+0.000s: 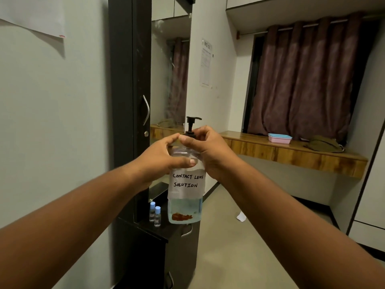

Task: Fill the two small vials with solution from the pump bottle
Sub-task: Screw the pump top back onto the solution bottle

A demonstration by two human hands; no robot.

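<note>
Left hand (164, 157) gripping pump bottle (185, 184), right hand (206, 151) pinching collar, probably unscrewing. Keep upright; 2 vials (155, 213) capped below.

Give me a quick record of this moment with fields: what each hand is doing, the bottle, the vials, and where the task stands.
left hand: left hand grips the pump bottle's upper body
right hand: right hand holds the collar below the pump head
bottle: pump bottle held up, upright, labelled CONTACT LENS SOLUTION, bluish liquid low inside
vials: two small vials with blue caps on, upright side by side on the dark cabinet top
task state: no vial opened or filled yet
</note>
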